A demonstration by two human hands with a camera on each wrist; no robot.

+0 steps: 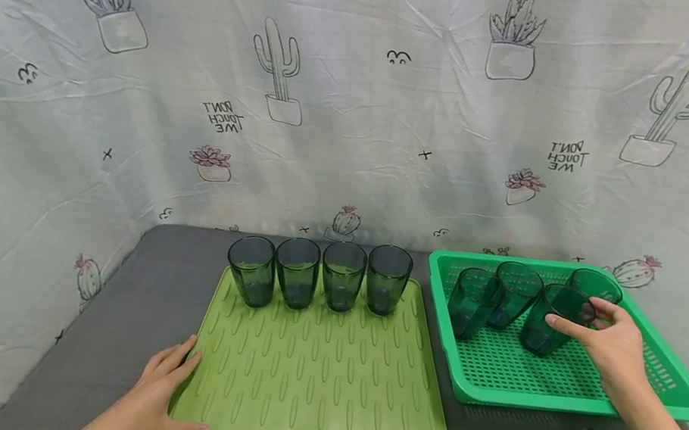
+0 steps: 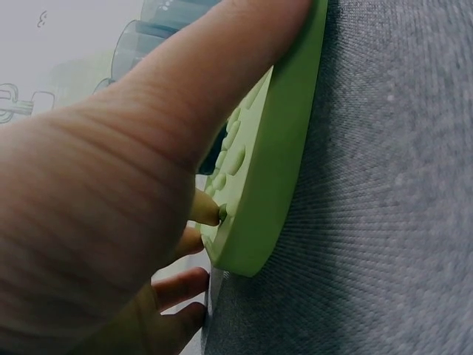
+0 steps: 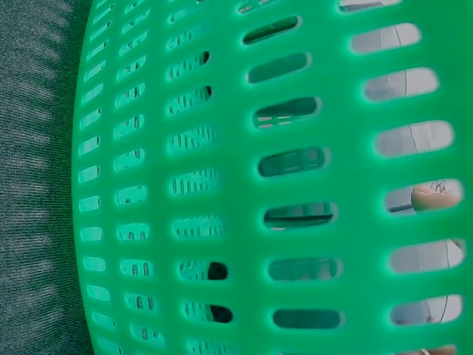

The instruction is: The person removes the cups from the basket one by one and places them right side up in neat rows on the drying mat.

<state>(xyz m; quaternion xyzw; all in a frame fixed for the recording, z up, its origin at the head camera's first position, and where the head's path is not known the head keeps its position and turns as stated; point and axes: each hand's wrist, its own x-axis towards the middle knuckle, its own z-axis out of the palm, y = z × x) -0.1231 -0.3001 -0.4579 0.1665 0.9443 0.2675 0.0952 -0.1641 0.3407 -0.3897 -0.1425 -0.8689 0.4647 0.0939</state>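
My left hand (image 1: 149, 396) rests at the near left corner of a light green ribbed mat (image 1: 314, 386). Its thumb lies along the front edge, and the fingers are spread by the left edge. On the far part of the mat, several dark green drinking glasses stand in a row, with one glass (image 1: 251, 271) at the left end. Over a green plastic basket (image 1: 523, 381), my right hand (image 1: 619, 344) holds a glass (image 1: 547, 324) by its upper part, between thumb and fingers. Only a fingertip (image 3: 436, 197) shows through the basket slots in the right wrist view.
More glasses stand in the basket, including one at its left side (image 1: 472, 307) and one at the back right (image 1: 595, 284). A grey cloth (image 1: 165, 291) covers the table. A white curtain (image 1: 332, 128) with cactus drawings hangs behind.
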